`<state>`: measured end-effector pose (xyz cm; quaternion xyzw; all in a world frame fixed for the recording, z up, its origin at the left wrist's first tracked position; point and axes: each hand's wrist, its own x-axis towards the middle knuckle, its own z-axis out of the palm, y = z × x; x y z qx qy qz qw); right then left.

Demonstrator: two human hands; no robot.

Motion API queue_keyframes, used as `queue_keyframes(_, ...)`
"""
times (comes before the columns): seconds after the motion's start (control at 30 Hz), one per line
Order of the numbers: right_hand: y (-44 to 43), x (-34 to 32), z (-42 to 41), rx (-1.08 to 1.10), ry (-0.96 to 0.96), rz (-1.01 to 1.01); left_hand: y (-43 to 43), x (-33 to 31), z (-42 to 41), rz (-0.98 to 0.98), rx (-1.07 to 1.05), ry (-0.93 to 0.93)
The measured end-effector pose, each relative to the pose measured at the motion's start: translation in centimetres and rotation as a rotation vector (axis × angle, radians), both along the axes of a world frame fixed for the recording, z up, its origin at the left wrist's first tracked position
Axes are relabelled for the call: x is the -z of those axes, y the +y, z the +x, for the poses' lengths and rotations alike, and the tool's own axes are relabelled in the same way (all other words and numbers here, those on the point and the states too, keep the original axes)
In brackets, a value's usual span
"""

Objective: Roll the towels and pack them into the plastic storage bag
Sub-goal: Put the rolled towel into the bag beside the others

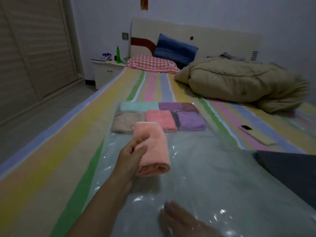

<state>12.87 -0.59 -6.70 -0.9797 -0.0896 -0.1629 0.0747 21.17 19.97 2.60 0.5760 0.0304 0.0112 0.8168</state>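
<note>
A clear plastic storage bag (213, 168) lies flat along the striped bed. At its far end sit several rolled towels: teal (139, 106), purple (171, 106), beige (127, 122), pink (160, 119) and lilac (192, 121). My left hand (131, 156) grips a rolled peach towel (152, 147) from its left side, holding it just over the bag's middle, short of the packed rows. My right hand (179, 219) is blurred at the bottom edge, fingers spread flat at the bag's near end. Glare hides whether it lies on or under the film.
A bunched khaki quilt (239, 82) fills the bed's far right. A phone (246, 127) rests on a flat tan item to the right of the bag. A dark grey cloth (290, 170) lies at the right edge. Pillows (152, 63) and a nightstand (107, 72) are at the head.
</note>
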Motion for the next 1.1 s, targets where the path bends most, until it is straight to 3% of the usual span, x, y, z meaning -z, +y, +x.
queue_keyframes(0.07,-0.4,-3.5,-3.3,-0.144,0.403,0.602,-0.3,-0.6,-2.8,0.082,0.045,-0.027)
queue_keyframes(0.1,0.1,-7.8,-6.4,0.003,0.586,0.737,-0.3,-0.9,-4.1,0.135,0.066,-0.054)
queue_keyframes(0.13,-0.1,-10.6,-8.2,-0.064,0.615,0.844,-0.3,-1.3,-5.4,0.179,0.091,-0.085)
queue_keyframes(0.17,0.4,-13.5,-9.7,-0.120,0.599,1.092,-0.3,-1.7,-6.6,0.215,0.123,-0.114)
queue_keyframes(0.2,0.2,-16.1,-9.3,-0.164,0.588,1.118,-0.4,-2.3,-7.6,0.242,0.155,-0.139)
queue_keyframes(0.33,0.8,-15.8,-7.6,0.048,0.344,1.144,-1.4,-4.3,-10.9,0.294,0.275,-0.209)
queue_keyframes(0.47,1.5,-15.0,-7.1,-0.023,0.500,1.393,-3.0,-5.2,-12.8,0.345,0.376,-0.282)
queue_keyframes(0.6,-0.2,-14.3,-7.4,0.098,0.379,1.616,-4.1,-4.3,-13.0,0.400,0.072,-0.289)
queue_keyframes(0.67,-1.8,-14.3,-7.6,0.171,0.323,1.679,-4.0,-2.7,-13.3,0.664,0.031,-0.408)
queue_keyframes(0.77,-3.8,-13.8,-7.8,0.232,0.327,1.709,-3.9,0.4,-14.4,1.272,0.408,-0.562)
queue_keyframes(0.83,-4.7,-13.6,-8.1,0.267,0.340,1.694,-4.1,1.8,-14.3,1.482,0.518,-0.662)
queue_keyframes(1.1,-6.7,-13.3,-9.0,0.220,0.397,1.709,-4.6,0.6,-13.5,1.496,0.567,-0.577)
